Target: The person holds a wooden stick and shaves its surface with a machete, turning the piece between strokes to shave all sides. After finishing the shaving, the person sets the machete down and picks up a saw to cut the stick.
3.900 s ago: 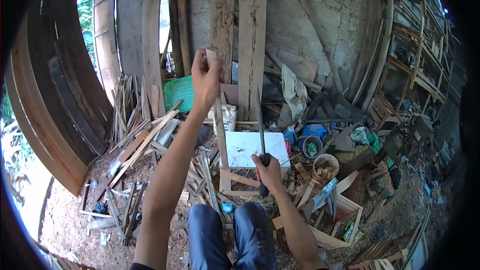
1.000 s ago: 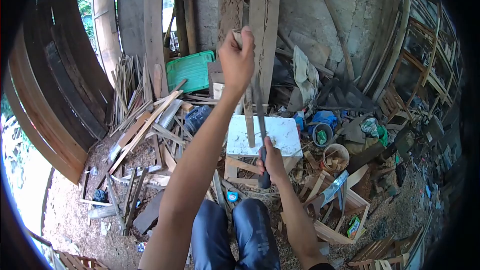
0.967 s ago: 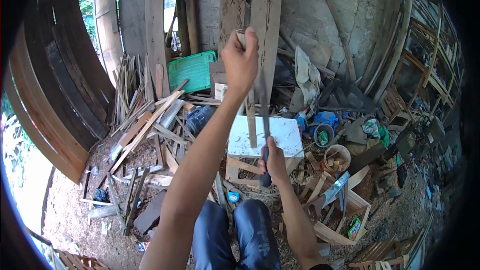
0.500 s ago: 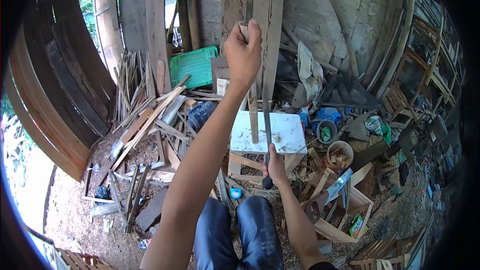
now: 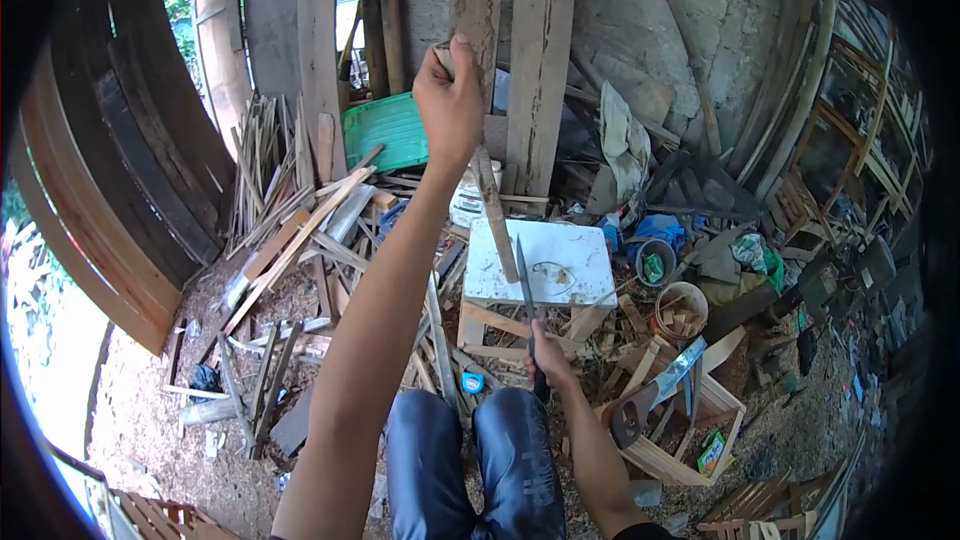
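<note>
My left hand (image 5: 447, 100) is raised in front of the wall, fingers closed around the upper end of a narrow wooden strip (image 5: 494, 215). Slanting down to the right, the strip meets the white top of a small stool (image 5: 580, 265) with its lower end. My right hand (image 5: 550, 360) grips the dark handle of a long-bladed knife (image 5: 526, 280). Its blade points up and away over the stool top, close beside the right side of the strip's foot; whether they touch I cannot tell. Part of the strip is hidden behind my left hand and wrist.
A handsaw (image 5: 660, 395) lies across a wooden frame box (image 5: 725, 440) at the right. A bucket of wood pieces (image 5: 680, 308) stands beyond it. A blue tape measure (image 5: 472, 382) is near my knees. Scrap wood (image 5: 300, 250) and a green crate (image 5: 388, 135) are at the left.
My left hand has moved left, and the strip leans more. The knife has come down and toward me, its tip now lower and tilted left over the stool.
</note>
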Action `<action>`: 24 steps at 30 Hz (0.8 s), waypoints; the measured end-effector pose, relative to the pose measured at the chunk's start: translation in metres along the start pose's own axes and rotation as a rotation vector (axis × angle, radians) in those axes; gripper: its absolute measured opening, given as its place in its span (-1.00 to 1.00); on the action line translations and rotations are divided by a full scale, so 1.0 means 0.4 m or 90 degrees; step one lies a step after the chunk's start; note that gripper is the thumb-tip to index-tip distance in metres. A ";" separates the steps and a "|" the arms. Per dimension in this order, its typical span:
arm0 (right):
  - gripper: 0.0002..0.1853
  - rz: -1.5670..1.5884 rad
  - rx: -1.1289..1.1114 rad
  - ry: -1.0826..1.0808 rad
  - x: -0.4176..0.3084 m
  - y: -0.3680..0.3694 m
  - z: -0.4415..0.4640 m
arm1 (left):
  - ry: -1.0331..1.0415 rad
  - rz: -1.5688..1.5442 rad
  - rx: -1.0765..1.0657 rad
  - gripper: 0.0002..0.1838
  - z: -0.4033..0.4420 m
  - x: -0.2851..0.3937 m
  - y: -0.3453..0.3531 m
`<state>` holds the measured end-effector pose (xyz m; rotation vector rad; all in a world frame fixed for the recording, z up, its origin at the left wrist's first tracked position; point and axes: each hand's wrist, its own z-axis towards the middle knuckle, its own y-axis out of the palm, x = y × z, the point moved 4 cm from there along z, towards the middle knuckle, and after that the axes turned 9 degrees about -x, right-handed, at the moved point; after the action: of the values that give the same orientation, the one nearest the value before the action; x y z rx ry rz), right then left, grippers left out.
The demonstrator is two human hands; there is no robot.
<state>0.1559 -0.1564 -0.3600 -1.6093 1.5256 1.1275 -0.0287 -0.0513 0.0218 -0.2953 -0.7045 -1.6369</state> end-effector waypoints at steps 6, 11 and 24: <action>-0.35 0.066 -0.047 0.095 -0.003 -0.009 -0.007 | -0.040 0.054 -0.018 -0.62 -0.010 0.002 0.006; -0.33 -0.016 0.022 -0.006 -0.077 -0.040 -0.062 | -0.108 -0.016 -0.086 -0.59 -0.013 0.018 0.033; -0.39 0.103 -0.045 -0.360 -0.532 0.111 -0.286 | -0.212 -0.132 -0.149 -0.58 -0.023 0.039 0.078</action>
<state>0.1386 -0.1709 -0.1155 -1.0854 1.2566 1.5765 -0.0003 -0.0705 0.0321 -0.6952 -0.8128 -1.8946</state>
